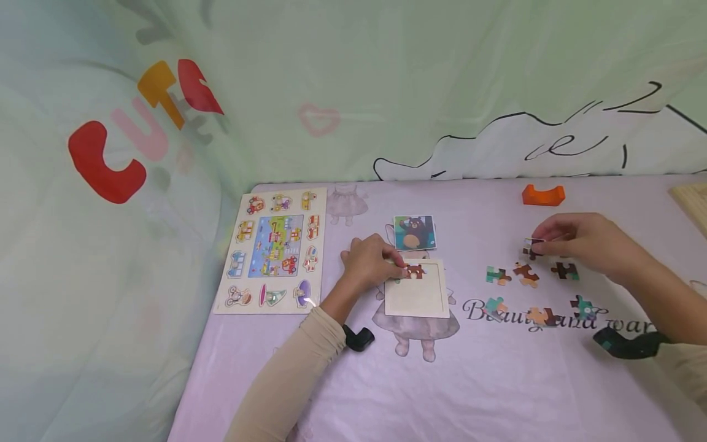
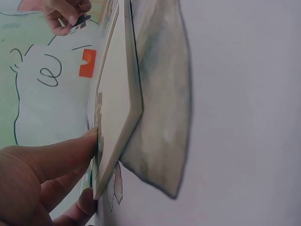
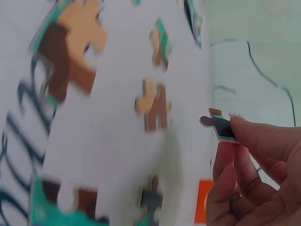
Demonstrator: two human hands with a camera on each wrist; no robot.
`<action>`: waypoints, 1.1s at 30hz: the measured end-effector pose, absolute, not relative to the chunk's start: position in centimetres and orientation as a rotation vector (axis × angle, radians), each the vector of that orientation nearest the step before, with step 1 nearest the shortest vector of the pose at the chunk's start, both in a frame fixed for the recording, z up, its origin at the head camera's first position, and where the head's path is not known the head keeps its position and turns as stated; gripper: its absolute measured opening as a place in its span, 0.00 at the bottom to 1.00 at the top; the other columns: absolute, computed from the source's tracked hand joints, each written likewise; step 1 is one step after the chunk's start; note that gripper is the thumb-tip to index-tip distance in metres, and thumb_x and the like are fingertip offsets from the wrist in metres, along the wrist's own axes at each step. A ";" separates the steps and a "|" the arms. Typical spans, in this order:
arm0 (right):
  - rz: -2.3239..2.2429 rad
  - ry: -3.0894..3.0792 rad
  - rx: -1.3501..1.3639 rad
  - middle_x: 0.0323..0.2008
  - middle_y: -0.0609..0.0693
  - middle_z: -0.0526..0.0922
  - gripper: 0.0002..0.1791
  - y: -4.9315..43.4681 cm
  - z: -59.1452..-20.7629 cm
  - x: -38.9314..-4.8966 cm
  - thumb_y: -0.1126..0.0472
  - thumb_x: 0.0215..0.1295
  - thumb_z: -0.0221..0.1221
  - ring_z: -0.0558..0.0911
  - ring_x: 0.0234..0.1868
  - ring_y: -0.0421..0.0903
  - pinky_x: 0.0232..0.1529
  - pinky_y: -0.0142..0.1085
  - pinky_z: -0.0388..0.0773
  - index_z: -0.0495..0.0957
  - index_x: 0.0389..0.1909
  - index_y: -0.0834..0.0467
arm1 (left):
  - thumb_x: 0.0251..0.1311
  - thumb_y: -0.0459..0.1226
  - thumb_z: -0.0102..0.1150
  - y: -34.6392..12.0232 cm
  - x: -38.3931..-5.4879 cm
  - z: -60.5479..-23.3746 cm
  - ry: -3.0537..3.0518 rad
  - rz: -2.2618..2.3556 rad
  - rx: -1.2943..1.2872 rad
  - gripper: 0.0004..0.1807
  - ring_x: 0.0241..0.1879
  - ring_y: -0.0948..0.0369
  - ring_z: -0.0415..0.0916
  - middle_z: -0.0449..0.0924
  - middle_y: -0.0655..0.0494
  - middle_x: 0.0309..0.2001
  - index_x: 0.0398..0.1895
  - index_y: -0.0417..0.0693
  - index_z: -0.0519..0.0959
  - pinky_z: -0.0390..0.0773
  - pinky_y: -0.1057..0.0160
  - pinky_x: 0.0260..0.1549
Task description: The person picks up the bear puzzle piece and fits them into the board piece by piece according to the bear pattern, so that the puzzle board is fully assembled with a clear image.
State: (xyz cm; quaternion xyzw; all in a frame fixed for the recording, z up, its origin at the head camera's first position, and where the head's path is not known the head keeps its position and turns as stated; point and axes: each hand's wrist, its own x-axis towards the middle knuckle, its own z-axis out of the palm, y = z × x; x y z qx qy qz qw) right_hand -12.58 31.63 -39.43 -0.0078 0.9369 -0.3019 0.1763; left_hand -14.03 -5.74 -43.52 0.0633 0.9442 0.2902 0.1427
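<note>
My left hand is at the upper left corner of a pale wooden puzzle tray. In the left wrist view its thumb presses by the fitted pieces and another fingertip meets the tray's edge, holding it. Brown bear-ear pieces lie along the tray's top. My right hand pinches a dark jigsaw piece between thumb and fingers, raised over the table. Several loose jigsaw pieces lie below it, among them a brown one and a dark-and-green one.
A bear picture card lies just behind the tray. To the left is a wooden vehicle puzzle board. An orange block with a notch stands at the back right, and a wooden board edge shows at far right.
</note>
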 end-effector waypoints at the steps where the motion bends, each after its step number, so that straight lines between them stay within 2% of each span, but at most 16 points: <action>1: -0.857 2.648 -0.030 0.41 0.54 0.83 0.22 31.2 -39.3 -12.6 0.50 0.67 0.68 0.76 0.42 0.49 0.34 0.35 0.76 0.80 0.53 0.61 | 0.47 0.48 0.80 -5.7 -14.0 -43.5 2.725 0.833 0.185 0.08 0.44 0.55 0.66 0.77 0.64 0.39 0.19 0.67 0.87 0.62 0.43 0.48; 10: -0.924 2.592 -0.086 0.39 0.52 0.83 0.20 28.0 -38.8 -12.3 0.48 0.66 0.68 0.77 0.39 0.48 0.29 0.37 0.74 0.82 0.52 0.56 | 0.46 0.48 0.80 -5.8 -14.0 -43.6 2.732 0.824 0.198 0.08 0.44 0.55 0.67 0.77 0.65 0.38 0.19 0.68 0.87 0.63 0.44 0.47; 18: -1.001 2.543 -0.145 0.38 0.53 0.82 0.15 25.7 -39.0 -12.2 0.52 0.67 0.67 0.78 0.42 0.50 0.35 0.37 0.79 0.83 0.50 0.55 | 0.46 0.48 0.80 -5.8 -14.1 -43.6 2.727 0.832 0.193 0.08 0.44 0.55 0.67 0.77 0.65 0.38 0.19 0.67 0.87 0.62 0.45 0.47; 27: -1.019 2.500 -0.180 0.39 0.50 0.84 0.14 22.8 -40.0 -12.2 0.55 0.67 0.67 0.78 0.44 0.50 0.37 0.35 0.79 0.84 0.51 0.54 | 0.46 0.47 0.80 -5.8 -14.1 -43.6 2.722 0.848 0.185 0.08 0.43 0.55 0.67 0.76 0.65 0.37 0.18 0.67 0.87 0.62 0.45 0.47; 33: -1.068 2.441 -0.173 0.37 0.51 0.82 0.12 21.2 -40.8 -12.4 0.56 0.66 0.68 0.76 0.42 0.50 0.34 0.34 0.76 0.85 0.47 0.54 | 0.45 0.47 0.81 -5.8 -14.1 -43.7 2.724 0.845 0.184 0.09 0.43 0.55 0.66 0.76 0.65 0.38 0.18 0.67 0.87 0.61 0.44 0.47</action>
